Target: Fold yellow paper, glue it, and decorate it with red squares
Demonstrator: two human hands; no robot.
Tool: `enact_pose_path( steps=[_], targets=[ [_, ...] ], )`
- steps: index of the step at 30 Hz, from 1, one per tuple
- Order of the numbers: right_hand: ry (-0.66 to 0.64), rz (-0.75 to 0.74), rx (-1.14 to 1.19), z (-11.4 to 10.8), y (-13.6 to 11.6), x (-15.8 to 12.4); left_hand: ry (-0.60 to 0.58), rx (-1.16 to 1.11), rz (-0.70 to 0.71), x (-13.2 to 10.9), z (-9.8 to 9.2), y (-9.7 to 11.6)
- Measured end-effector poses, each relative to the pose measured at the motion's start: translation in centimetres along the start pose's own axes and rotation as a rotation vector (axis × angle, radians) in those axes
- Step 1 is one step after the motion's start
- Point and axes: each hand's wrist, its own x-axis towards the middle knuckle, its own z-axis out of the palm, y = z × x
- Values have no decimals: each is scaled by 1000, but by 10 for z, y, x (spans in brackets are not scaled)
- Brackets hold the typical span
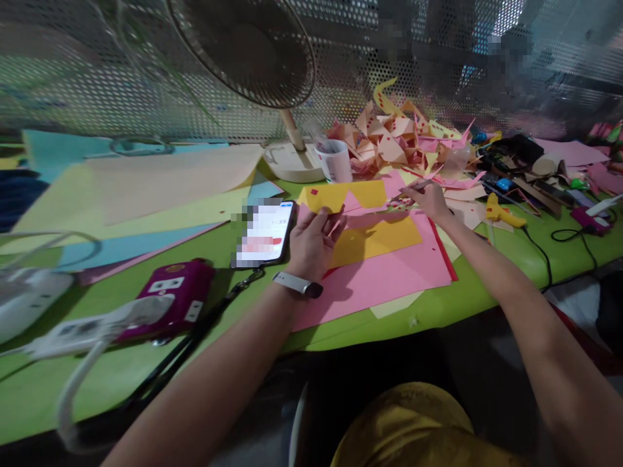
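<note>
My left hand [316, 243], with a grey band on its wrist, grips the lower edge of a folded yellow paper strip [363, 192]. One small red square [315, 192] sits near the strip's left end, and its lower edge has notched cutouts. To the right, my right hand [428, 198] is closed on a slim pointed tool [407, 189], perhaps tweezers. Its tip is over small red and pink scraps beside the strip's right end. Under both hands lie a flat yellow-orange sheet [379, 241] and a larger pink sheet [389, 285].
A phone [265, 233] lies left of my left hand. Farther left are a purple power adapter [170, 295] and large paper sheets [160, 185]. Behind stand a fan [294, 162], a white cup [335, 162] and a folded-paper pile [389, 139]. A yellow glue gun [503, 211] lies right.
</note>
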Motion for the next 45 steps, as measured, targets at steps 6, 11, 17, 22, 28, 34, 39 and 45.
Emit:
enact_pose_path(
  steps=[6, 11, 17, 22, 28, 34, 39, 45],
  targets=[
    [6, -46, 19, 2, 3, 0, -3, 23, -3, 0, 0, 0],
    [11, -45, 48, 5, 7, 0, 27, -3, -14, -2, 4, 2],
    [58, -59, 35, 5, 12, 1, 12, 4, 1, 0, 1, 0],
    [47, -94, 56, 3, 13, 0, 11, 9, -6, 2, -1, -2],
    [27, -107, 45, 6, 20, 3, 7, -1, -17, -1, 2, 1],
    [96, -145, 43, 3, 28, 8, 23, -4, -28, -2, 3, 2],
    [7, -126, 90, 5, 27, 5, 34, -11, -22, -2, 4, 1],
    [49, -141, 55, 5, 26, 6, 49, -15, -39, -4, 7, 3]
  ],
)
